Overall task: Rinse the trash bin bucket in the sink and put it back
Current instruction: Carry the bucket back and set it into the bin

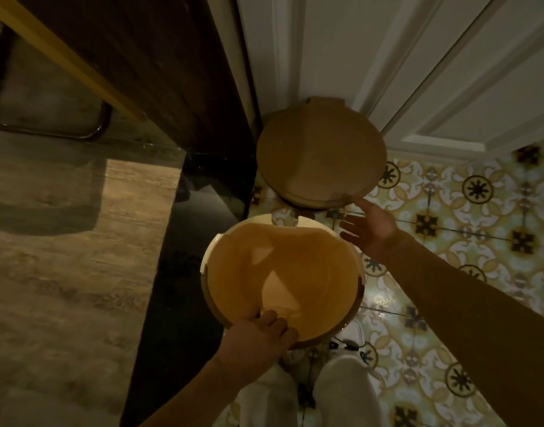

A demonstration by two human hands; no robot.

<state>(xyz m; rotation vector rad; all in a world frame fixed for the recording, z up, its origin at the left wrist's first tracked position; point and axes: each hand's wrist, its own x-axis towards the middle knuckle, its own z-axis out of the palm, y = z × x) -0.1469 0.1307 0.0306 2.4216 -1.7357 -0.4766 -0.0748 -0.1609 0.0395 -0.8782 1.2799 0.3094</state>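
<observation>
A cream plastic bucket point(283, 272) hangs over the patterned floor, its round opening facing up at me and its inside bare. My left hand point(258, 337) grips its near rim, fingers curled inside. Beyond it stands the trash bin point(321, 155) with its round brown lid down, against a white door. My right hand point(370, 232) is stretched out with fingers spread, just below the lid's front edge and to the right of the bucket's rim, holding nothing.
A wood-look countertop point(64, 257) with a dark edge runs along the left, with a sink basin point(45, 87) at the top left. A white panelled door point(418, 72) stands behind the bin. My legs in light trousers point(341, 392) stand on the patterned tiles point(480, 195).
</observation>
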